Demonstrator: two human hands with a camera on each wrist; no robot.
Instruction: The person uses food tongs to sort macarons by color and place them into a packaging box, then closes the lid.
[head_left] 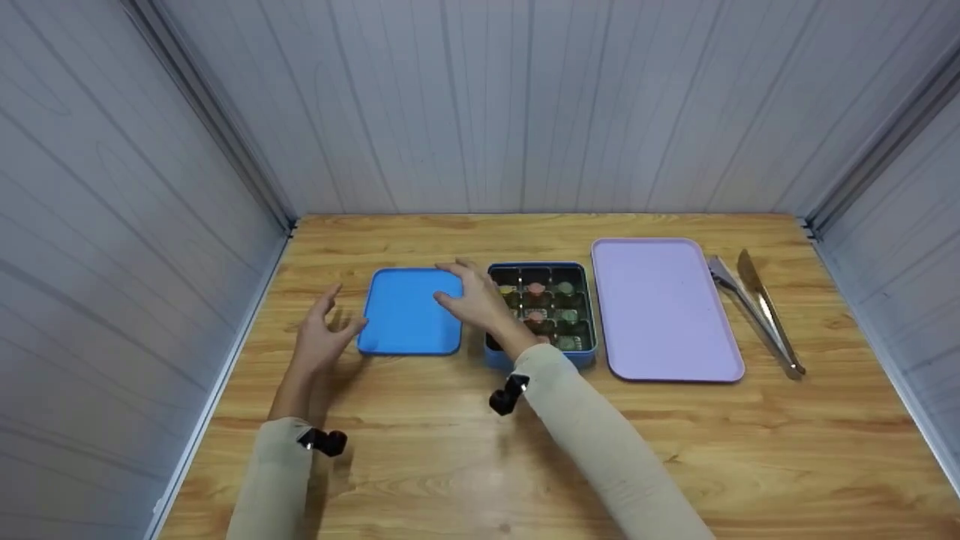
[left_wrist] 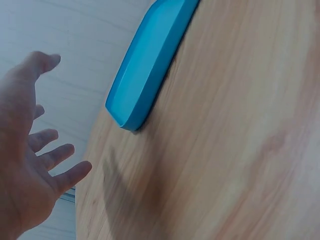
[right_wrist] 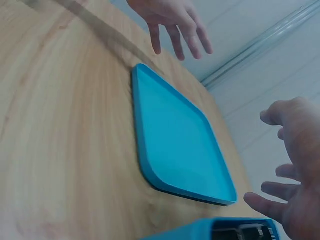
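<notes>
Blue lid [head_left: 409, 311] lies flat on the wooden table [head_left: 480, 450], just left of the blue compartment box [head_left: 541, 311], and both hands are close to it. Left hand [head_left: 321, 341] hovers just beside the lid's left edge with the fingers spread and straight; it holds nothing. Right hand [head_left: 476, 300] is over the place where the lid's right edge meets the box, fingers also relaxed and open, and it grips nothing; if the fingertips touch the lid I cannot tell, because the head view hides this and in the right wrist view the hand [right_wrist: 295, 165] seems to float above. To handle the lid well, I think both hands should take it at opposite edges and keep it level, without pushing the open box sideways, since small coloured pieces sit in its compartments. Right of the box lies a pale pink tray [head_left: 664, 307], and next to it metal tongs [head_left: 757, 311], well apart from the hands. Table has a light wood grain, and grey panelled walls [head_left: 480, 105] close it on three sides.
</notes>
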